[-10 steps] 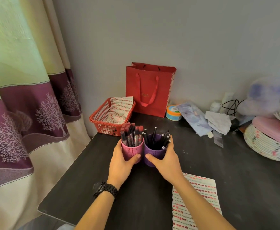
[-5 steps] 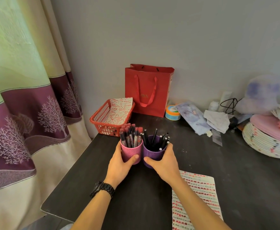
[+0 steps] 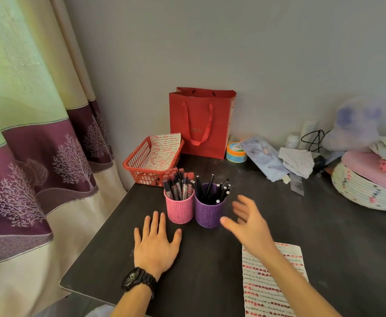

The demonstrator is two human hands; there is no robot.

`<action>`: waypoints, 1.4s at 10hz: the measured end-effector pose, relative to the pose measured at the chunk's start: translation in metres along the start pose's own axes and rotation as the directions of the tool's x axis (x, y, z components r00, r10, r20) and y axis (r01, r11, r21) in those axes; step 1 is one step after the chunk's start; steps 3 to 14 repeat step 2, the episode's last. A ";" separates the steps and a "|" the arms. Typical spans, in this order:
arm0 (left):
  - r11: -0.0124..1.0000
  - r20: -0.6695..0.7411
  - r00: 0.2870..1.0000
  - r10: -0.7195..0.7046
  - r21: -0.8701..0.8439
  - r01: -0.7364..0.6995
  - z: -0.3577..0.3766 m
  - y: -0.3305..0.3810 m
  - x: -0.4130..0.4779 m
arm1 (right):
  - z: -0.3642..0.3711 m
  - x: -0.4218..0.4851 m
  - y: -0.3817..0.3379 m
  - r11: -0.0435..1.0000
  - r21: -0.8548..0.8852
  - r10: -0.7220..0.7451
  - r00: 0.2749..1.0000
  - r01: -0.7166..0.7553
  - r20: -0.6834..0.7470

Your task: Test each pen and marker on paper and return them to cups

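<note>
Pens and markers are all sitting in the two cups at the middle of the dark table (image 3: 199, 271), none of them out yet. The red-capped markers (image 3: 178, 186) are crowding the pink cup (image 3: 180, 209), and the black pens (image 3: 212, 191) are filling the purple cup (image 3: 209, 212), which is touching the pink one on its right.

I am resting my left hand (image 3: 156, 243) flat on the table with the fingers spread, just beside the pink cup and gripping nothing. My right hand (image 3: 249, 223) is hovering close to the purple cup, fingers apart and empty. It is blurred, so I cannot tell its exact pose.

I am judging the main risk to be that loose right hand clipping the purple cup. Both cups are looking light and top-heavy, and since they are touching, one tipping would likely be taking the other with it and sending pens rolling. Pulling one marker from so tight a bunch could also be dragging its neighbours out. My right forearm is crossing the test paper (image 3: 272, 282) and could be skewing it.

The markers are standing nearly upright with caps up, leaning slightly back and left. The black pens are fanning up and to the right, and I cannot tell which end is uppermost.
</note>
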State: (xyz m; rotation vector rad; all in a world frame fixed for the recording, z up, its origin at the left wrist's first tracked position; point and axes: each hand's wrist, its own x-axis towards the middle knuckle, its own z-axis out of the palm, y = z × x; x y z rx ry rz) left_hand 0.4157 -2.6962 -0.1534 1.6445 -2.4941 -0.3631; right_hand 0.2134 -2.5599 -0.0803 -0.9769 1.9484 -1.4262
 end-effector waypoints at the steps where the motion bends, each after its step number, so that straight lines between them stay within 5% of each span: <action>1: 1.000 0.014 1.000 -0.014 0.018 0.014 -0.002 0.002 0.001 | -0.046 -0.030 -0.052 0.975 0.151 -0.144 0.983 0.160 -0.114; 2: 1.000 0.006 1.000 -0.016 0.014 0.016 -0.002 0.002 0.001 | -0.089 -0.055 -0.100 0.905 0.251 -0.300 0.933 0.344 -0.199; 14: 1.000 0.006 1.000 -0.016 0.014 0.016 -0.002 0.002 0.001 | -0.089 -0.055 -0.100 0.905 0.251 -0.300 0.933 0.344 -0.199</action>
